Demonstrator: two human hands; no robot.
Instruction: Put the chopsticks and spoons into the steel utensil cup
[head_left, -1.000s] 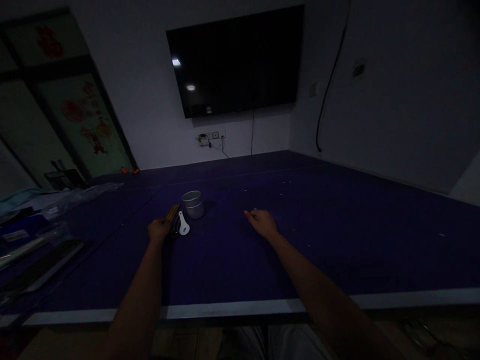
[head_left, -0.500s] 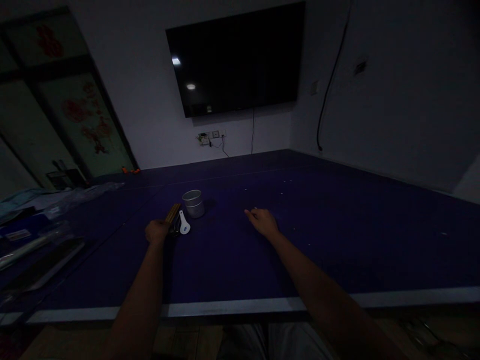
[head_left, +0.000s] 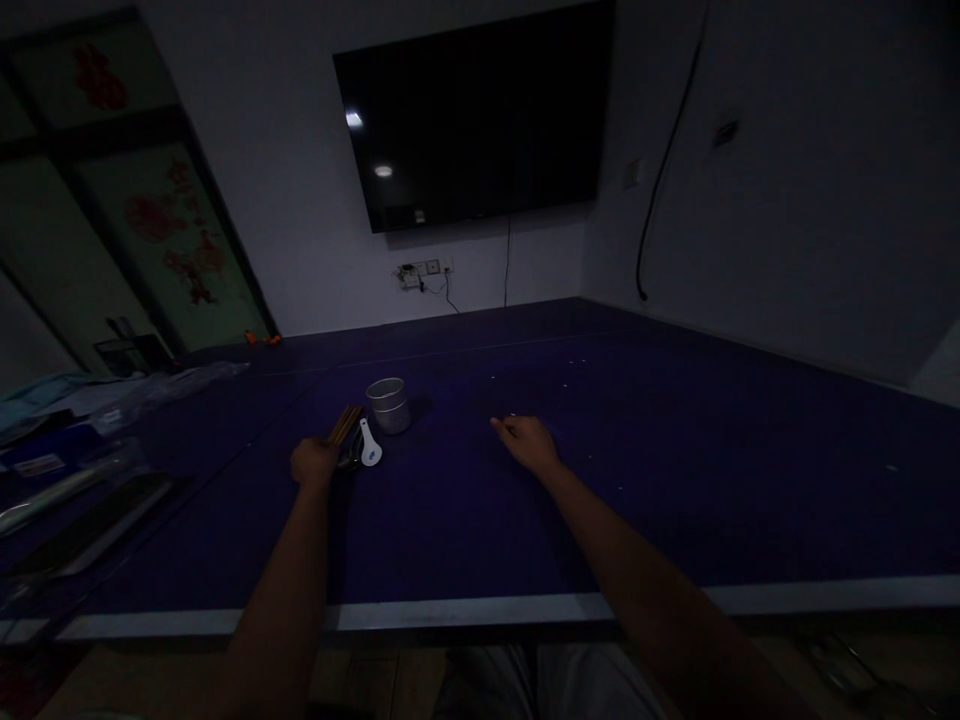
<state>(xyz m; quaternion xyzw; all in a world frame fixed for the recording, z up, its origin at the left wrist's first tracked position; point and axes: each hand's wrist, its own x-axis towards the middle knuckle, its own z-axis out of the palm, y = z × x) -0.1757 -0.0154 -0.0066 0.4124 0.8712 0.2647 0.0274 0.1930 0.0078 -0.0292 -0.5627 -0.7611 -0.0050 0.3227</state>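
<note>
My left hand [head_left: 313,461] is closed around the lower ends of a bundle of wooden chopsticks [head_left: 345,425], whose far ends point away from me. Just right of them lies a white ceramic soup spoon [head_left: 370,446] with a small blue mark in its bowl. Between spoon and chopsticks is a dark, shiny utensil [head_left: 349,462], partly hidden, its kind unclear. A grey metal cup [head_left: 389,407] stands upright behind the spoon. Farther right, my right hand [head_left: 528,443] rests on the table, fingers curled in and thumb forward; I see nothing held in it.
The purple tabletop [head_left: 465,520] has a pale front edge and several small white specks beyond my right hand. Plastic wrapping [head_left: 172,385], a blue box [head_left: 49,455] and a dark flat slab [head_left: 94,525] lie at the left. A television [head_left: 480,120] hangs on the wall.
The chopsticks' far ends look slightly more spread apart than before. Both hands stay in nearly the same place, and the view shifts only a little.
</note>
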